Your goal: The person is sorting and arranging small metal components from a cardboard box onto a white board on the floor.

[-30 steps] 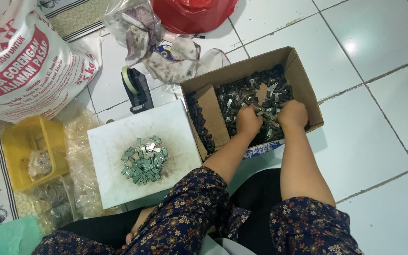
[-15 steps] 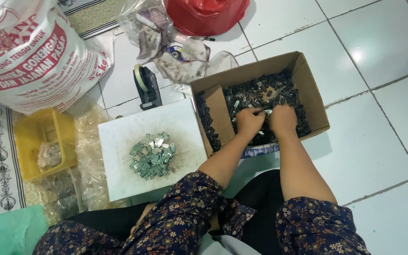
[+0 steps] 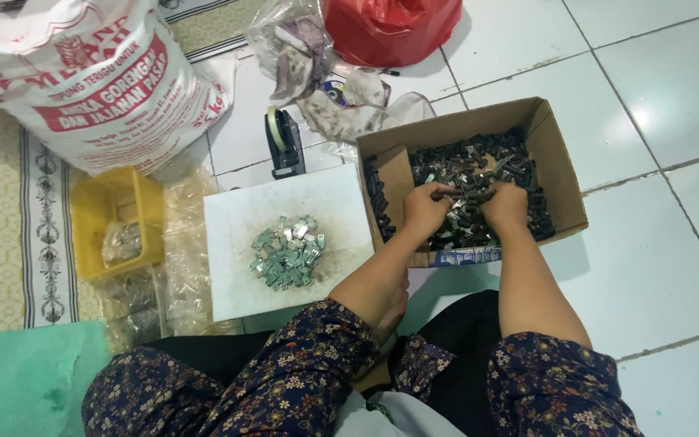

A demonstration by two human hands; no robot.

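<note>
Both hands worked inside the cardboard box [image 3: 556,174] of small dark and silver parts [image 3: 479,174].

The left hand [image 3: 424,209] and right hand [image 3: 505,206] were curled, fingers closed on parts. A white board [image 3: 236,275] beside the box held a pile of silver pieces [image 3: 287,252].

Small dark and silvery metal parts [image 3: 479,182]: loose heap, jumbled, filling most of box under and around both hands; darker pieces banked toward far side and left wall, shinier ones nearest fingers. Individual shapes too small to tell.

Cardboard box [image 3: 556,174]: brown, open-topped, flaps folded outward, lying slightly skewed on white tiled floor; both hands inside it, near wall just beneath wrists, far wall beyond fingertips.
</note>
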